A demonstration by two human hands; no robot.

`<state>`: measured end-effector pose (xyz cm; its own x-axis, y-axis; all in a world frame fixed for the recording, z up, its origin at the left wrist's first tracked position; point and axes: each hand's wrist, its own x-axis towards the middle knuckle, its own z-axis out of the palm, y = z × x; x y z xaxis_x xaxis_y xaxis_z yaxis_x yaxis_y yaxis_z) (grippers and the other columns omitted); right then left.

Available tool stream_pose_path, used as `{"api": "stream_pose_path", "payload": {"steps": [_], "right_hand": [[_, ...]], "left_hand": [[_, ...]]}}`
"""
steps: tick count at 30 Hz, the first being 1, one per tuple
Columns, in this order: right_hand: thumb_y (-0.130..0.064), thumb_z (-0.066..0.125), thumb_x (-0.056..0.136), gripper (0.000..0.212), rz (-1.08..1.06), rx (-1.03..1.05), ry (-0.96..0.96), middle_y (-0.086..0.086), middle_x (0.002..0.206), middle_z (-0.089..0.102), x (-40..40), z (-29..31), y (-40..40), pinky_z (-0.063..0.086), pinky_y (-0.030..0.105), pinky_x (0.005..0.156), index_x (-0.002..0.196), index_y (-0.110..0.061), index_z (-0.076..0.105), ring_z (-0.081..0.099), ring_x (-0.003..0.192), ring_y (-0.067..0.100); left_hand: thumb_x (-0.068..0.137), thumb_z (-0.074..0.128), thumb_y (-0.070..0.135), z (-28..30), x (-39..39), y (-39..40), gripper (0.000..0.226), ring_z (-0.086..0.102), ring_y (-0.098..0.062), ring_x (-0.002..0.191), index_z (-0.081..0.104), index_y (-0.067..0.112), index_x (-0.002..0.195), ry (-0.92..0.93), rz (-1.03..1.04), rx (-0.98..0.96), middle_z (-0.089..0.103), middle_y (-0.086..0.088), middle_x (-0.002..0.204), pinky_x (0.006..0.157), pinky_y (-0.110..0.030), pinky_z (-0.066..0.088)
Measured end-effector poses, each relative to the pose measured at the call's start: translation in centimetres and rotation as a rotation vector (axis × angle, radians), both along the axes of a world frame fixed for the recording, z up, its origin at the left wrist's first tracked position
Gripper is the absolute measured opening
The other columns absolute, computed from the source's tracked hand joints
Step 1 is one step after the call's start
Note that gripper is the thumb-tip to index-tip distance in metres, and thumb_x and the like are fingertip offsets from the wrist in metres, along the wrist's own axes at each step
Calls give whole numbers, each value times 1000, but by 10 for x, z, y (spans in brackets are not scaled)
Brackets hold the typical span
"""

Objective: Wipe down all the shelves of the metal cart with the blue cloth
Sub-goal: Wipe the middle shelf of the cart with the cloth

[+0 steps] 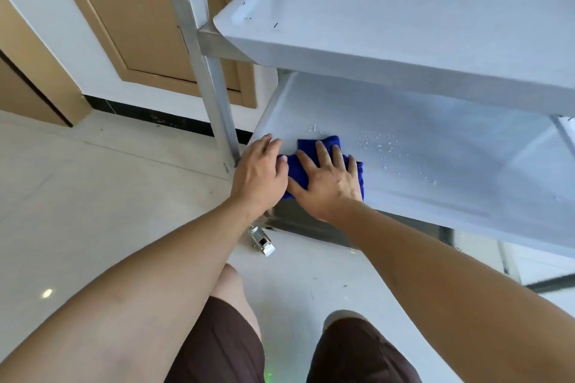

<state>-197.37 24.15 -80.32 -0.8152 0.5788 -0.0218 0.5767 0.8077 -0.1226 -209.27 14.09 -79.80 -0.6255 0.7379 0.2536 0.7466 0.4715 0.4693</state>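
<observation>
The blue cloth [323, 142] lies folded on the near left corner of the metal cart's lower shelf [435, 158]. My right hand [326, 180] presses flat on the cloth with spread, straight fingers. My left hand [259, 172] rests beside it at the shelf's corner, its fingers lying over the shelf edge and its thumb touching the cloth's left edge. Water droplets [382, 143] dot the shelf to the right of the cloth. The upper shelf [404, 19] overhangs the lower one.
The cart's upright post [214, 90] rises just left of my left hand, and a caster wheel [263, 241] sits on the tiled floor below it. A wall with a wooden door panel [133, 25] stands behind the cart. My knees show at the bottom.
</observation>
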Motion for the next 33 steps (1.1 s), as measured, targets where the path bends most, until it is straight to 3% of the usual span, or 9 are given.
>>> {"api": "stream_pose_path", "payload": {"steps": [9,15,19,21,24,29,33], "right_hand": [[-77,6,84,83,-95,-35,4,4,167,17,-30,2,17,6,59,119,155,-37,26,7,151,35],[-73,17,91,75,-145,-22,32,7,163,24,-57,0,41,7,58,119,152,-33,35,10,149,39],[-52,28,100,49,26,83,177,3,129,60,-61,-4,36,28,57,111,113,-26,67,39,131,40],[-53,19,99,54,71,64,130,-1,140,56,-60,-7,35,21,60,114,120,-32,64,35,137,39],[-56,10,98,58,75,47,50,-6,161,32,-65,-8,47,6,63,118,144,-41,42,17,148,35],[-59,13,99,57,36,32,35,-5,165,24,-92,-10,70,0,63,118,148,-43,36,10,151,33],[-59,16,97,59,-7,49,14,-5,163,28,-122,-8,94,3,62,117,148,-40,39,13,150,33]], "left_hand": [[100,41,35,-9,-22,22,42,45,-25,133,60,10,128,-9,20,15,57,-11,139,114,-42,32],[100,42,28,-15,-29,24,36,53,-28,120,62,6,120,20,23,113,64,-11,124,107,-41,40],[97,43,20,-19,-32,27,34,54,-29,117,62,4,120,90,24,66,65,-14,122,108,-37,37],[95,41,19,-20,-32,32,36,53,-28,117,63,5,120,117,60,34,65,-12,122,107,-38,37],[92,39,19,-16,-39,44,38,49,-26,118,63,9,120,102,99,-23,63,-8,124,104,-39,38],[97,32,23,-14,-51,58,37,48,-26,115,62,8,113,62,117,-69,61,-8,121,103,-38,38],[98,35,28,-21,-47,57,39,43,-25,119,58,9,124,108,122,-55,57,-7,129,103,-36,39]]}}
